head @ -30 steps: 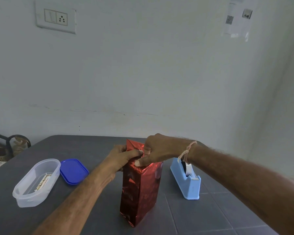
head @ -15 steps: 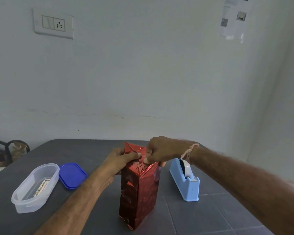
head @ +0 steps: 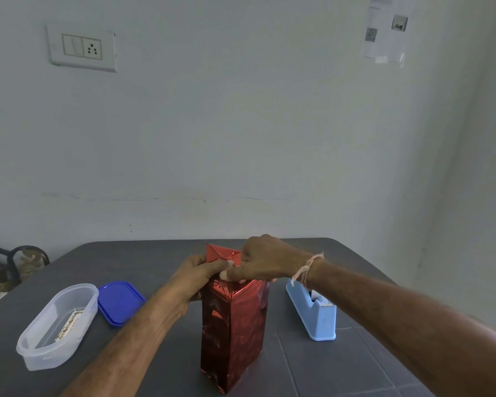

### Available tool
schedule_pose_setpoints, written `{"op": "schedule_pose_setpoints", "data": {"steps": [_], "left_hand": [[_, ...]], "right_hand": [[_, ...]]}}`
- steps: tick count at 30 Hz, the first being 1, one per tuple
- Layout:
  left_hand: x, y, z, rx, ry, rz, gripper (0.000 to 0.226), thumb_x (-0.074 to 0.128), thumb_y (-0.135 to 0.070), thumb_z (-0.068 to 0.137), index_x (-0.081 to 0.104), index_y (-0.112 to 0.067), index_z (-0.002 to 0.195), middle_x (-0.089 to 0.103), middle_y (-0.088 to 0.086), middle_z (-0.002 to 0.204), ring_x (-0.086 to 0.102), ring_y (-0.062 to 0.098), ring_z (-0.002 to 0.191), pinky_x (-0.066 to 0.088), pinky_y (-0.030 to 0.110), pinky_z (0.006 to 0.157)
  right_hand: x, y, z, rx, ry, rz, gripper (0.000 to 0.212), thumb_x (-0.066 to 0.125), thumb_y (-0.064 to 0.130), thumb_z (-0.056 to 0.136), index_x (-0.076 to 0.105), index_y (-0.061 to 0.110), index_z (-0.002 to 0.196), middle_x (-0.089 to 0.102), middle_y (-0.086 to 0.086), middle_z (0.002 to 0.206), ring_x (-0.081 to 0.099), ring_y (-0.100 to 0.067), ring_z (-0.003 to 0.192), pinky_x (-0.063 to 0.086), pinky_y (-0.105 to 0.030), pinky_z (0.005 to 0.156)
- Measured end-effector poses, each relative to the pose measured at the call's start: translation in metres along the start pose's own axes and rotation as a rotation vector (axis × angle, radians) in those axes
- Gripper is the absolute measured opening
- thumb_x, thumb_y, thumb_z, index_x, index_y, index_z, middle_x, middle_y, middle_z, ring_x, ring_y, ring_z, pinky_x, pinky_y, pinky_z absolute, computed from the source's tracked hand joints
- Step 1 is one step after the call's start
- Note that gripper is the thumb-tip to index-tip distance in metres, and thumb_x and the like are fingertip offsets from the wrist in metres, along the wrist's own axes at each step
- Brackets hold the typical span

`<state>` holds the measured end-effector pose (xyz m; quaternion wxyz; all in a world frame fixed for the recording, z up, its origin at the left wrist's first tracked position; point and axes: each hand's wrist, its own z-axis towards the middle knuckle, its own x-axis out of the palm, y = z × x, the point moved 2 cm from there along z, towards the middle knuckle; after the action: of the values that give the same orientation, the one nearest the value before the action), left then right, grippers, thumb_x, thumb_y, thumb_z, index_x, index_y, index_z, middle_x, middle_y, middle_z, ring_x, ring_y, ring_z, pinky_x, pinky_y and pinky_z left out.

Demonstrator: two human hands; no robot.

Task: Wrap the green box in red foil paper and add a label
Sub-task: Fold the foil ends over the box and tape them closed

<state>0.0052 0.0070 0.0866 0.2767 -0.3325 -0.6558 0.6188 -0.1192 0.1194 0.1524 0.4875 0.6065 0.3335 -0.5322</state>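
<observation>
From the head view, the box stands upright on end near the middle of the dark bench, already covered in red foil paper, so none of its green shows. Both hands meet at its top. The left hand comes in from about seven o'clock and cups the upper left side, its thumb laid across the fold; the right hand reaches in from four o'clock and pinches the loose top flap, thumb tips almost touching. Both sets of fingers are closed on the foil, not spread. A pointed corner of foil sticks up behind them at twelve o'clock, not yet flattened. At three o'clock from the box, near but apart, sits a light blue tape dispenser. At nine o'clock lies a blue lid, and just beyond it at eight o'clock a clear tub with what looks like a printed strip inside, possibly the label. I would guess the box is light and stiff, tall enough to tip if pushed high up, while the foil is thin, slick and quick to crease or tear. The safest hold seems to be low on the side walls, pressing folds down against the hard top edge.
</observation>
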Motion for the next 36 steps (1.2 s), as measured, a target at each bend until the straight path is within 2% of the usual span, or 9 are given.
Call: {"op": "schedule_pose_setpoints", "data": {"steps": [3, 5, 9, 13, 17, 23, 28, 31, 36], "left_hand": [[-0.001, 0.0, -0.001, 0.011, -0.001, 0.014, 0.026, 0.076, -0.031, 0.09, 0.075, -0.008, 0.102, 0.078, 0.011, 0.081, 0.07, 0.014, 0.058, 0.054, 0.023, 0.05], [-0.001, -0.001, -0.002, 0.025, 0.014, 0.032, 0.027, 0.076, -0.034, 0.09, 0.075, -0.011, 0.102, 0.077, 0.006, 0.078, 0.071, 0.012, 0.058, 0.054, 0.022, 0.049], [-0.004, -0.003, -0.004, 0.008, 0.045, 0.062, 0.028, 0.081, -0.033, 0.085, 0.075, -0.014, 0.106, 0.08, 0.004, 0.087, 0.072, 0.011, 0.066, 0.056, 0.022, 0.057], [-0.006, -0.01, 0.001, 0.012, 0.111, 0.136, 0.047, 0.091, -0.039, 0.073, 0.076, -0.012, 0.109, 0.08, 0.012, 0.101, 0.074, 0.02, 0.081, 0.058, 0.03, 0.074], [-0.007, -0.021, 0.004, 0.041, 0.19, 0.248, 0.039, 0.088, -0.036, 0.077, 0.078, -0.011, 0.106, 0.08, 0.01, 0.1, 0.075, 0.019, 0.087, 0.057, 0.023, 0.076], [-0.001, -0.035, 0.004, 0.072, 0.261, 0.4, 0.039, 0.083, -0.038, 0.082, 0.078, -0.01, 0.108, 0.08, 0.008, 0.102, 0.076, 0.023, 0.1, 0.054, 0.03, 0.094], [0.003, -0.035, -0.009, 0.119, 0.18, 0.358, 0.042, 0.077, -0.048, 0.08, 0.077, -0.019, 0.11, 0.081, 0.001, 0.1, 0.076, 0.014, 0.093, 0.054, 0.023, 0.081], [0.001, -0.031, -0.024, 0.109, 0.223, 0.267, 0.04, 0.071, -0.047, 0.087, 0.069, -0.029, 0.122, 0.079, -0.004, 0.111, 0.074, 0.013, 0.104, 0.051, 0.025, 0.085], [-0.013, -0.012, -0.037, 0.128, 0.27, 0.222, 0.079, 0.087, -0.051, 0.067, 0.055, -0.034, 0.137, 0.071, -0.008, 0.127, 0.067, 0.008, 0.118, 0.049, 0.031, 0.104]], "right_hand": [[0.002, 0.0, -0.003, -0.009, -0.032, 0.056, 0.062, 0.07, 0.069, 0.083, 0.05, 0.013, 0.062, 0.047, 0.0, 0.057, 0.043, -0.014, 0.052, 0.037, -0.03, 0.054], [-0.001, -0.007, -0.01, 0.03, -0.116, 0.224, 0.062, 0.069, 0.071, 0.081, 0.062, 0.01, 0.074, 0.063, -0.001, 0.068, 0.056, -0.013, 0.058, 0.046, -0.03, 0.059], [0.001, -0.031, -0.021, 0.066, -0.356, 0.254, 0.042, 0.074, 0.06, 0.082, 0.065, 0.028, 0.109, 0.067, 0.01, 0.109, 0.063, -0.009, 0.099, 0.055, -0.032, 0.086], [0.017, -0.048, -0.024, 0.075, -0.152, 0.711, 0.045, 0.077, 0.039, 0.09, 0.063, 0.019, 0.129, 0.069, -0.002, 0.123, 0.067, -0.016, 0.114, 0.054, -0.031, 0.102], [0.025, -0.052, -0.019, 0.064, -0.107, 0.923, 0.033, 0.076, 0.04, 0.09, 0.076, 0.017, 0.114, 0.075, -0.017, 0.113, 0.07, -0.019, 0.095, 0.052, -0.034, 0.088], [0.021, -0.046, -0.013, 0.062, -0.147, 1.027, 0.025, 0.074, 0.029, 0.094, 0.078, 0.009, 0.108, 0.078, -0.006, 0.093, 0.071, -0.011, 0.081, 0.054, -0.018, 0.068], [0.02, -0.043, -0.005, 0.072, -0.213, 1.077, 0.019, 0.076, 0.019, 0.092, 0.076, 0.002, 0.101, 0.077, -0.006, 0.085, 0.072, -0.011, 0.073, 0.054, -0.018, 0.064], [0.019, -0.04, -0.004, 0.064, -0.221, 1.107, 0.015, 0.076, 0.015, 0.092, 0.075, 0.002, 0.099, 0.076, -0.005, 0.082, 0.071, -0.009, 0.069, 0.052, -0.016, 0.061], [0.016, -0.035, -0.004, 0.017, -0.251, 1.106, 0.025, 0.078, 0.02, 0.091, 0.075, -0.002, 0.102, 0.077, -0.02, 0.095, 0.072, -0.018, 0.078, 0.055, -0.019, 0.067]]}}
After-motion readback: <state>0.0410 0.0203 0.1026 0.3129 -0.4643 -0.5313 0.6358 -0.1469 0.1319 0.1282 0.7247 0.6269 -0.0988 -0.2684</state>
